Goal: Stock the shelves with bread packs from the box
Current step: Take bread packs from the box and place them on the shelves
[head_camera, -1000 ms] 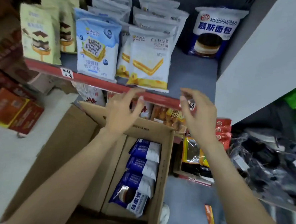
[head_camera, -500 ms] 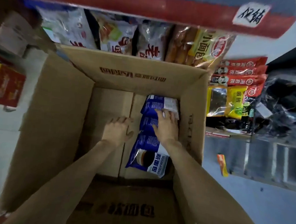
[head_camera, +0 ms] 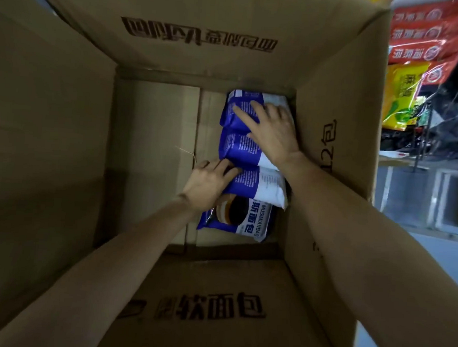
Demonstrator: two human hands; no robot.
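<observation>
Inside the box (head_camera: 334,104), your right hand (head_camera: 273,133) is lying flat, fingers apart, on the bread packs (head_camera: 240,147); your left hand (head_camera: 208,184) is sliding spread fingers under one (grip both edges before lifting).

Both bare forearms reach down and forward, converging toward twelve o'clock. The right hand (head_camera: 272,133) lies palm down, fingers spread and pointing to about ten o'clock, flat rather than closed. The left hand (head_camera: 208,184) sits lower, at about seven o'clock from the right, fingers extended toward two o'clock; its fingertips seem tucked under, though shadow hides them.
</observation>
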